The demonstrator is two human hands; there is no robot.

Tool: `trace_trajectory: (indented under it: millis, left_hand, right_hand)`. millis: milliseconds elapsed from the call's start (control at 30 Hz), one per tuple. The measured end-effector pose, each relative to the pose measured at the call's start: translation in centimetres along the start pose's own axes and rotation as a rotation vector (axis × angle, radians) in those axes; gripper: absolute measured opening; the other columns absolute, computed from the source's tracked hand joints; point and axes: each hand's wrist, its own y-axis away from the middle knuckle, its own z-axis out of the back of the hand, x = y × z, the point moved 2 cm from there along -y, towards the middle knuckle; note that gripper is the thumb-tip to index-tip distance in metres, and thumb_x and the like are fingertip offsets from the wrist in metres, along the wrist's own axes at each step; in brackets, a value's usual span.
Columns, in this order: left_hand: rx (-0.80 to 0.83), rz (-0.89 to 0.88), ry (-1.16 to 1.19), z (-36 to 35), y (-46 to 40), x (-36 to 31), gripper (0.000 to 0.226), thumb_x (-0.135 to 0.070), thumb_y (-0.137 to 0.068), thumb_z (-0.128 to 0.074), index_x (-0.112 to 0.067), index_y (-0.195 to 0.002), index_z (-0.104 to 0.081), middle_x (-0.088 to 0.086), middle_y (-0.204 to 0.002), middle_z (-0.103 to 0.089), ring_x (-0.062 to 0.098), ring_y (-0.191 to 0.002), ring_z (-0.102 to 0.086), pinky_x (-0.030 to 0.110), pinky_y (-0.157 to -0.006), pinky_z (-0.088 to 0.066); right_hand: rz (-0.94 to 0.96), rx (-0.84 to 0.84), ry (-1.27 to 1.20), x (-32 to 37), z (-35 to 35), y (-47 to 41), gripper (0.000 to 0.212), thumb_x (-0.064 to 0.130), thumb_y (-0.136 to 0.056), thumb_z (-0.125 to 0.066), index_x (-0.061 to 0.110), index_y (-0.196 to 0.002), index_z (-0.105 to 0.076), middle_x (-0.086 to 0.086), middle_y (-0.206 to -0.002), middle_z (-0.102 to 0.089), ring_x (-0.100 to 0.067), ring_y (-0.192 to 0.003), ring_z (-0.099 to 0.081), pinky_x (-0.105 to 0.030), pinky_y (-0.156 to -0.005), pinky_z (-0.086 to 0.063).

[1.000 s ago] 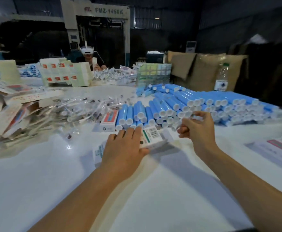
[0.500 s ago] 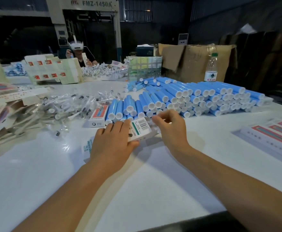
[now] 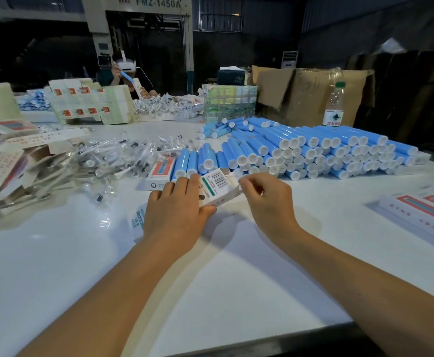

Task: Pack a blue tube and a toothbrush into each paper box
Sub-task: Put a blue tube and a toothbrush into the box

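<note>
Fingers of the left hand (image 3: 174,215) clamp the paper box (image 3: 217,188) flat; right hand (image 3: 267,199) pinches its end flap, best tucked squarely.

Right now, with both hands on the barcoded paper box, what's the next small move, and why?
Probably fold the end flap shut: the left hand grips the white barcoded paper box while the right hand pinches at its far open end.
</note>
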Motion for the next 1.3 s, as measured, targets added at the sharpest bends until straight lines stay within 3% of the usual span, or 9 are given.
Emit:
trace_trajectory:
  millis: [100,233,367,500,800,1067,1167,1233,1300]
  left_hand:
    - [0.004,-0.025,-0.010,-0.4,0.2,-0.2,0.065,-0.056,-0.093,-0.037,-0.021,-0.145,-0.018,-0.002,-0.139,-0.039,0.021,-0.122,-0.039,0.034,-0.094,-0.031]
    - [0.016,-0.033,-0.049,-0.9,0.1,-0.3,0.065,-0.057,-0.093,-0.036,-0.020,-0.144,-0.018,-0.001,-0.139,-0.039,0.021,-0.123,-0.038,0.035,-0.095,-0.031]
    - [0.003,-0.052,-0.069,-0.9,0.2,-0.4,0.064,-0.056,-0.093,-0.036,-0.020,-0.143,-0.019,-0.001,-0.138,-0.040,0.021,-0.122,-0.039,0.035,-0.094,-0.032]
    - [0.002,-0.085,-0.071,-1.0,0.4,-0.8,0.067,-0.055,-0.093,-0.035,-0.019,-0.146,-0.016,-0.001,-0.143,-0.036,0.021,-0.124,-0.037,0.036,-0.095,-0.032]
    - [-0.002,-0.099,-0.094,-1.3,0.4,-1.4,0.068,-0.057,-0.092,-0.035,-0.017,-0.144,-0.017,0.000,-0.139,-0.038,0.022,-0.121,-0.039,0.036,-0.091,-0.033]
    - [-0.009,-0.087,-0.127,-1.3,0.3,-1.5,0.068,-0.056,-0.093,-0.037,-0.015,-0.143,-0.017,0.002,-0.139,-0.039,0.022,-0.119,-0.040,0.036,-0.091,-0.034]
    - [-0.008,-0.072,-0.104,-1.3,0.1,-1.5,0.067,-0.056,-0.093,-0.036,-0.016,-0.144,-0.016,0.001,-0.139,-0.039,0.022,-0.121,-0.039,0.036,-0.093,-0.033]
    - [-0.014,-0.049,-0.091,-1.1,0.0,-1.3,0.067,-0.056,-0.094,-0.035,-0.017,-0.144,-0.016,0.000,-0.139,-0.039,0.022,-0.122,-0.039,0.036,-0.094,-0.033]
    - [-0.027,-0.035,-0.087,-1.0,-0.1,-1.3,0.067,-0.058,-0.093,-0.034,-0.017,-0.144,-0.016,0.000,-0.139,-0.039,0.022,-0.122,-0.039,0.036,-0.094,-0.033]
  right_hand:
    - [0.064,0.098,0.073,0.4,-0.6,0.6,0.023,0.014,-0.092,-0.058,-0.001,-0.078,-0.070,-0.011,-0.074,-0.065,-0.021,-0.071,-0.054,-0.032,-0.067,-0.040]
    - [-0.063,0.137,-0.044,-0.1,-0.7,0.7,0.014,0.013,-0.090,-0.061,0.010,-0.097,-0.073,-0.002,-0.076,-0.066,-0.010,-0.066,-0.052,-0.020,-0.064,-0.042]
    - [-0.138,0.158,-0.094,-0.5,-1.0,0.5,0.039,0.012,-0.090,-0.061,0.015,-0.129,-0.058,0.007,-0.065,-0.054,-0.001,-0.056,-0.046,-0.010,-0.059,-0.039]
    - [-0.171,0.207,-0.048,-0.8,-1.4,0.3,0.054,0.018,-0.093,-0.055,0.020,-0.144,-0.039,0.008,-0.060,-0.045,-0.003,-0.055,-0.044,-0.018,-0.058,-0.039]
    - [-0.213,0.197,-0.049,-0.7,-1.6,0.3,0.016,0.018,-0.096,-0.051,0.015,-0.089,-0.065,-0.001,-0.088,-0.063,-0.008,-0.072,-0.051,-0.014,-0.053,-0.036]
    - [-0.158,0.256,-0.038,-0.6,-1.9,0.1,0.017,0.010,-0.096,-0.048,0.015,-0.090,-0.062,-0.006,-0.096,-0.054,-0.006,-0.076,-0.048,-0.008,-0.061,-0.039]
    - [-0.118,0.221,0.046,-0.7,-1.7,-0.1,0.014,0.015,-0.093,-0.054,0.017,-0.101,-0.066,-0.002,-0.100,-0.051,-0.017,-0.097,-0.047,-0.015,-0.078,-0.042]
    - [-0.135,0.117,0.027,-0.9,-1.2,-0.3,0.038,0.023,-0.087,-0.064,0.021,-0.124,-0.056,0.003,-0.114,-0.042,-0.015,-0.114,-0.037,-0.030,-0.099,-0.038]
    - [-0.285,0.068,-0.141,-1.2,-0.8,-0.6,0.072,0.025,-0.079,-0.074,0.027,-0.140,-0.036,0.001,-0.129,-0.037,-0.015,-0.121,-0.038,-0.032,-0.098,-0.040]
